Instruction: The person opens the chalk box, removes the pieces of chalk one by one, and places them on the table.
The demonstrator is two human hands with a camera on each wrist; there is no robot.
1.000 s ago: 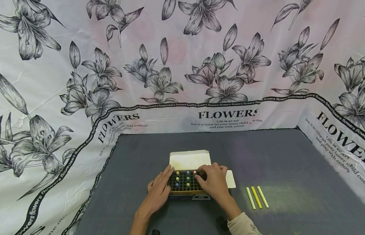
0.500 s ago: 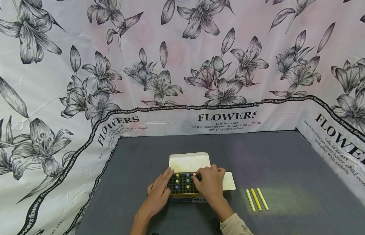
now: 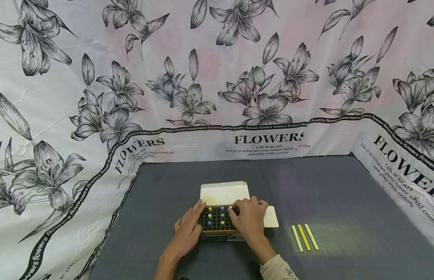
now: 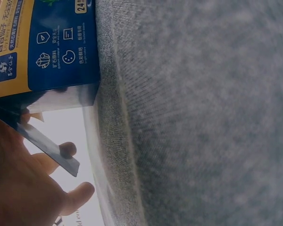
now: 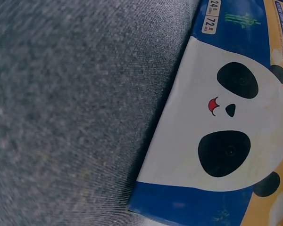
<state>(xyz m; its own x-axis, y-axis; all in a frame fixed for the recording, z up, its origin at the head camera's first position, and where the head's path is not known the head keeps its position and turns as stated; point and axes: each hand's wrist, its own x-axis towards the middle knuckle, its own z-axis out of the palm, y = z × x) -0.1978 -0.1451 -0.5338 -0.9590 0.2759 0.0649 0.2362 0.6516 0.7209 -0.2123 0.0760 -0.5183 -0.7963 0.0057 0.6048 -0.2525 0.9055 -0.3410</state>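
The pink chalk (image 3: 230,206) in the box (image 3: 215,233) lies just left of the nearer right hand (image 3: 250,218), whose grip I cannot tell; the left hand (image 3: 189,223) lies straight-fingered.

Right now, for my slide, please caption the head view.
Left hand and right hand at an open box, three chalk sticks lying to its right.

Draped booth: floral cloth (image 3: 217,89) walling grey table (image 3: 168,182).

Forearms (image 3: 169,261) reach in from the near side; the left hand (image 3: 187,224) lies straight-fingered, the right hand (image 3: 250,218) curls in a pinch.
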